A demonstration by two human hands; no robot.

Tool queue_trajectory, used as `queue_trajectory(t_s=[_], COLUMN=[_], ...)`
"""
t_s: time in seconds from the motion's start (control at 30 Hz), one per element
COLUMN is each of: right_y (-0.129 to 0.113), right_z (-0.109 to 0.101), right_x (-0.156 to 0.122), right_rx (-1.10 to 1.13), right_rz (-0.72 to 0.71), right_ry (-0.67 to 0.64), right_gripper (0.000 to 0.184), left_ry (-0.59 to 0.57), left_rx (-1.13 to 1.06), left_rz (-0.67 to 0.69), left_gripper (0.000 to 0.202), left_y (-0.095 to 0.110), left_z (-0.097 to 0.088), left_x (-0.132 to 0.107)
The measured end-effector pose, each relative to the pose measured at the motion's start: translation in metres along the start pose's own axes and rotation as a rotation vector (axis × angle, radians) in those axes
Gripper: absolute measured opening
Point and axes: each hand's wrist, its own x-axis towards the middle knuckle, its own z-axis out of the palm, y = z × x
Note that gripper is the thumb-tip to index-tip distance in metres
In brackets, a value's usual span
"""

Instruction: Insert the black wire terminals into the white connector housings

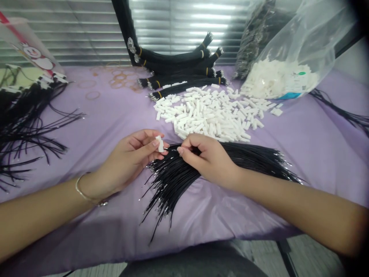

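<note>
One white connector [159, 144], left hand [129, 157]; bag label [294, 95] unreadable.

**Colour reference**

Tablecloth [95, 119]: lilac, plain. Connectors [207, 115]: white, in a loose pile. Wires [245, 157]: black insulation, silver tips. Bundles [178, 75]: black, with yellow bands. Rubber bands [118, 79]: orange-tan, some paler. Clear bag [300, 50]: filled with white connectors; label shows blue and green marks. Printed bag [33, 54]: red stripe, red-and-white snowman pattern. Window blind [184, 27]: silver-grey, horizontal stripes. Bracelet [82, 188]: gold-coloured.
</note>
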Motion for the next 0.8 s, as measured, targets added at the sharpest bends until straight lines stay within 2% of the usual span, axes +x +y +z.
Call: queue_trajectory(t_s=[0.37, 0.57, 0.8], right_y=[0.0031, 0.0038, 0.0052], right_z=[0.0004, 0.0016, 0.0042], right_x=[-0.0001, 0.0000, 0.0024], right_rx=[0.027, 0.012, -0.029], right_rz=[-0.033, -0.043, -0.053], right_ry=[-0.030, -0.057, -0.079], right_gripper=[0.018, 0.018, 0.019], left_ry=[0.019, -0.009, 0.028], left_rx=[0.047, 0.238, 0.349], left_rz=[-0.013, 0.030, 0.041], left_gripper=[0.011, 0.016, 0.016], left_y=[0.0001, -0.0019, -0.0001], left_z=[0.0013, -0.0016, 0.0026], left_x=[0.0002, -0.0005, -0.0007])
